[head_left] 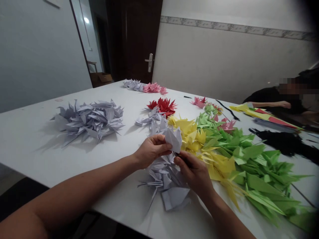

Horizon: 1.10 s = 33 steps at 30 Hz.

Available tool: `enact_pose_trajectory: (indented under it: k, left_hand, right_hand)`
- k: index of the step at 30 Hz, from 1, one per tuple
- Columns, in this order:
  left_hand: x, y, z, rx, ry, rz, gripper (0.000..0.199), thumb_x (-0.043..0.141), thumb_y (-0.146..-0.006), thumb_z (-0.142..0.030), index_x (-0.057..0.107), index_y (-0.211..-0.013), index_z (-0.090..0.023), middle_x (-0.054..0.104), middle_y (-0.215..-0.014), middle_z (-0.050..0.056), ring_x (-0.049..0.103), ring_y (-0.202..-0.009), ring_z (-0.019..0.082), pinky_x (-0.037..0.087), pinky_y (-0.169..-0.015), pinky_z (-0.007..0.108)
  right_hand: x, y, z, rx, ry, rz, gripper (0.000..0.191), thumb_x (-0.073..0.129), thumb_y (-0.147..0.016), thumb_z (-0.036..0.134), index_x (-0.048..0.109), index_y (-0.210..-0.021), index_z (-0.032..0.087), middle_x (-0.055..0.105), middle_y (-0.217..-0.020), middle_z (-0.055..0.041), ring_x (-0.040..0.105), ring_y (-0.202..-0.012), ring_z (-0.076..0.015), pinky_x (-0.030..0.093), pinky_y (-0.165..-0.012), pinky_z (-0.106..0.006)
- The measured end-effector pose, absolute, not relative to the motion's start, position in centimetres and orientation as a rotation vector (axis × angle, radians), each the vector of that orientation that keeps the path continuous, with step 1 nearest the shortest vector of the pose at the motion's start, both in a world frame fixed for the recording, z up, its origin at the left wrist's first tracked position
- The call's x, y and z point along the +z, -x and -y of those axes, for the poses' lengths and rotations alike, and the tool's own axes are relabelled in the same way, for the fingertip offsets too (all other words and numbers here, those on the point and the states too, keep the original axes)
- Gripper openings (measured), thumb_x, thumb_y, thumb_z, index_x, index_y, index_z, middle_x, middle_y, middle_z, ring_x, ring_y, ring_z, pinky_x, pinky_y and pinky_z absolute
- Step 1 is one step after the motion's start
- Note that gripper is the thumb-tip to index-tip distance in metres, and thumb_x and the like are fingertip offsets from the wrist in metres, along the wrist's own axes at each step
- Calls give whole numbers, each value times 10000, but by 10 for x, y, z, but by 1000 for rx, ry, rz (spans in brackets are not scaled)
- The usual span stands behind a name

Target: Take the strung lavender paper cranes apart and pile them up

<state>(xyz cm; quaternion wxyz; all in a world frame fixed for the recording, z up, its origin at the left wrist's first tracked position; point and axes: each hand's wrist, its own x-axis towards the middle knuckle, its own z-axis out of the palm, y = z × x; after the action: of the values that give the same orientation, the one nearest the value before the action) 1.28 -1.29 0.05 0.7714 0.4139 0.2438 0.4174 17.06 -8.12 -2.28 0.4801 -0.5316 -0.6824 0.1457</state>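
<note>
Between the thumb and fingers of my left hand (152, 151) is a white origami piece (173, 140), raised over the table. Close below its lower edge, my right hand (193, 167) is closed around a slim dark tool (177, 155), mostly hidden by the fingers; its kind does not show. Beneath both hands lies a heap of white origami pieces (163, 172). Yellow origami (188, 131) spreads just beyond and right of my right hand, bordering a large heap of green origami (261, 166).
A big white origami pile (92, 119) stands at left on the white table (119, 172). Red origami (163, 106) and pink origami (152, 87) lie farther back. Black strands (281, 141) and coloured sheets (269, 118) are at right, near another person's hand (284, 104).
</note>
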Motion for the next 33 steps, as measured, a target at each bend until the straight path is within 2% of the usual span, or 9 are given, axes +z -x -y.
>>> enact_pose_trajectory:
  k: [4, 7, 12, 17, 23, 29, 33]
  left_hand:
    - [4, -12, 12, 941, -966, -522, 297, 818, -529, -233, 614, -724, -139, 662, -737, -7, 624, -686, 95, 518, -705, 239]
    - [4, -9, 7, 1124, -1152, -552, 227, 776, -563, -197, 590, -683, -148, 633, -683, -18, 596, -644, 89, 507, -662, 224]
    - [-5, 0, -3, 1369, -1725, -607, 82, 608, -659, -101, 607, -708, -166, 658, -862, 40, 617, -837, 148, 500, -765, 267]
    - [-7, 4, -1, 1319, -2101, -642, 163, 506, -691, -65, 611, -736, -183, 668, -923, 68, 635, -863, 165, 516, -766, 302]
    - [0, 3, 4, 1278, -2359, -512, 132, 513, -754, -116, 627, -729, -178, 688, -907, 84, 651, -831, 149, 523, -735, 268]
    - [2, 2, 8, 1165, -2362, -464, 148, 513, -801, -167, 650, -751, -196, 700, -954, 83, 657, -871, 151, 524, -776, 274]
    - [1, 2, 8, 1173, -2341, -457, 142, 525, -793, -169, 658, -754, -201, 704, -953, 78, 659, -869, 156, 528, -782, 289]
  right_hand:
    - [-22, -172, 81, 323, 1283, 1657, 216, 556, -831, 325, 660, -955, 181, 711, -799, -49, 674, -696, -177, 543, -606, -256]
    - [-22, -173, 81, 263, 1290, 1640, 218, 565, -826, 328, 657, -968, 191, 712, -814, -55, 674, -703, -181, 547, -633, -276]
    - [-23, -175, 82, 285, 1293, 1586, 248, 557, -835, 344, 637, -1022, 202, 705, -815, -54, 673, -666, -180, 546, -571, -281]
    - [-22, -175, 81, 275, 1283, 1605, 236, 552, -833, 334, 656, -994, 197, 701, -769, -44, 667, -633, -173, 537, -549, -269]
    - [-20, -174, 80, 301, 1278, 1638, 234, 546, -832, 318, 666, -979, 180, 713, -787, -49, 676, -688, -184, 548, -603, -281]
    - [-22, -174, 77, 288, 1251, 1683, 202, 566, -816, 288, 679, -967, 214, 729, -867, -48, 682, -733, -182, 552, -667, -293]
    - [-23, -174, 77, 291, 1265, 1681, 184, 565, -816, 284, 684, -941, 218, 728, -814, -41, 674, -673, -173, 550, -634, -286]
